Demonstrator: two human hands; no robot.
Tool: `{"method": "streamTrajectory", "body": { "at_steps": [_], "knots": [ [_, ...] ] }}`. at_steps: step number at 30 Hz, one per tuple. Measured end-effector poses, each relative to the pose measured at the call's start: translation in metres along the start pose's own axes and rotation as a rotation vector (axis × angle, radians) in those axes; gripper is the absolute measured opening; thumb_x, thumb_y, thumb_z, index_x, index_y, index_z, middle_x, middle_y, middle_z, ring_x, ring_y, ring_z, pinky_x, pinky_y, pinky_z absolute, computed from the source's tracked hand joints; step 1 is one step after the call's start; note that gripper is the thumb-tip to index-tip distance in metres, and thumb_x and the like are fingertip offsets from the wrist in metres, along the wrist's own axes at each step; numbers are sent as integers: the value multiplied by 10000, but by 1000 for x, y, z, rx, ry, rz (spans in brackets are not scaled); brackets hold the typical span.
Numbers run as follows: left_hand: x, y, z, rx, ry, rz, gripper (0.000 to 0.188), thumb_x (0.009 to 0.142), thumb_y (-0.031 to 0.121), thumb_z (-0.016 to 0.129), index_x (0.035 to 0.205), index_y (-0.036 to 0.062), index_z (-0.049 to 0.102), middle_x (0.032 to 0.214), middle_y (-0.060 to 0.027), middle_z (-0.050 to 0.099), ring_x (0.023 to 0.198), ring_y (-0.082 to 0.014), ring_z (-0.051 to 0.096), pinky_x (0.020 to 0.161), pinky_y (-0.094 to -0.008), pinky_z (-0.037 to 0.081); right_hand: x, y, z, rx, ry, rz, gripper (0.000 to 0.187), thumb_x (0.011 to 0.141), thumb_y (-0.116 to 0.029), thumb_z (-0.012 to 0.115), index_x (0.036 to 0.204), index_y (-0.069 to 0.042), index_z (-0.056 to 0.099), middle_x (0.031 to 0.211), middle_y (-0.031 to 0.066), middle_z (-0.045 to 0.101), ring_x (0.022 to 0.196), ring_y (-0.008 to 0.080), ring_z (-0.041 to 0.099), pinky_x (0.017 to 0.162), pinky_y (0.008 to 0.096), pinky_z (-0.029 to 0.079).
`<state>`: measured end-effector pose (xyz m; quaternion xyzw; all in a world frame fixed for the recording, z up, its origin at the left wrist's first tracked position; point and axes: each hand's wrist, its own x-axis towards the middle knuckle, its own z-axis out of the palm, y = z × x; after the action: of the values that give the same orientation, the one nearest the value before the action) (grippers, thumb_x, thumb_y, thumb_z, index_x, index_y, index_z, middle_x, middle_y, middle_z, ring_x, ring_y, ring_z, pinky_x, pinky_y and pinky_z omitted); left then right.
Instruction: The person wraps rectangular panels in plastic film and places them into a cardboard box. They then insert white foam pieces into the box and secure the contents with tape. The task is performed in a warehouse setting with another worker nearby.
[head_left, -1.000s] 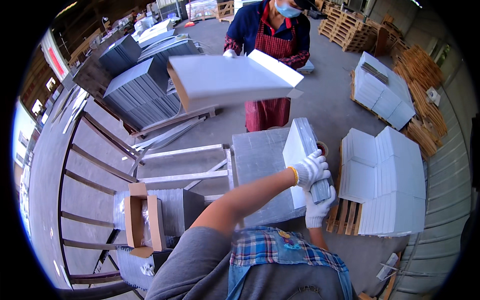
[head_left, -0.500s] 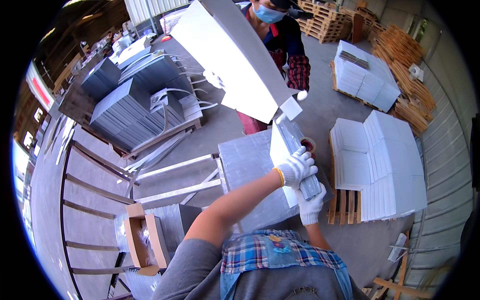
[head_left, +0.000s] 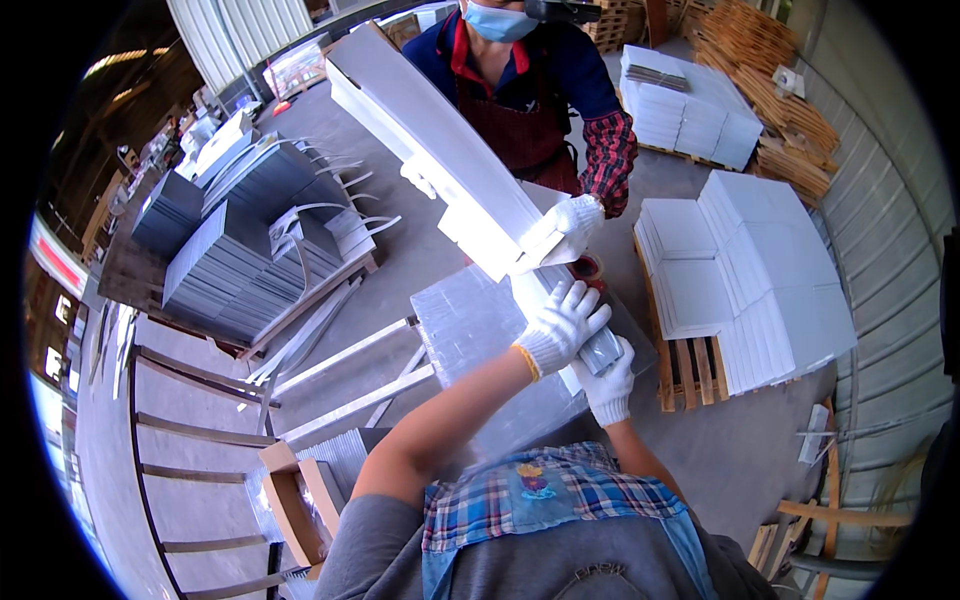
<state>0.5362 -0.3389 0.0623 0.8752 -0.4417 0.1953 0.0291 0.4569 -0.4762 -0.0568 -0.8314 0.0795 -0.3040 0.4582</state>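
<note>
A long, narrow grey bundle with a shiny surface [head_left: 602, 350] lies tilted above the worktable [head_left: 470, 320]. My gloved left hand [head_left: 562, 325] grips it from above, and my gloved right hand [head_left: 608, 388] holds its near end from the right side. A flat white sheet [head_left: 530, 297] shows beside the bundle. Across from me, a co-worker in a face mask holds a long white carton [head_left: 430, 110], its lower end at the bundle's far end. That co-worker's gloved hand [head_left: 570, 228] is on the carton's lower end, and another white glove [head_left: 418, 175] shows at its left side.
A tape roll [head_left: 587, 268] sits at the table's far right. Stacked white cartons [head_left: 745, 270] stand on a pallet to the right. Grey stacks [head_left: 235, 260] are at the left. Metal rails [head_left: 350, 400] and an opened brown box [head_left: 295, 510] lie near my left arm.
The co-worker has leaned closer and lowered the carton, whose lower end now covers the bundle's far part. The co-worker's hand has come onto that end. My hands keep their hold; the view has shifted.
</note>
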Motion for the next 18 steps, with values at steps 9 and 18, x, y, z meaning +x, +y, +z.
{"method": "streamTrajectory", "body": {
  "at_steps": [9, 18],
  "knots": [
    [-29, 4, -101, -238, 346, -18, 456, 720, 152, 798, 1153, 85, 671, 1033, -113, 699, 871, -331, 677, 751, -413, 546, 6, -11, -12, 39, -129, 127, 838, 700, -404, 884, 1332, -64, 452, 1099, 209, 696, 984, 371, 708, 856, 422, 569],
    [58, -103, -216, -14, 880, -208, 611, 857, 379, 794, 1332, 47, 604, 1321, -196, 610, 1264, -354, 555, 1080, -473, 433, 6, -2, -17, 1, -132, 138, 764, 706, -414, 880, 1278, -46, 532, 1118, 232, 694, 992, 373, 709, 822, 426, 571]
  ]
}}
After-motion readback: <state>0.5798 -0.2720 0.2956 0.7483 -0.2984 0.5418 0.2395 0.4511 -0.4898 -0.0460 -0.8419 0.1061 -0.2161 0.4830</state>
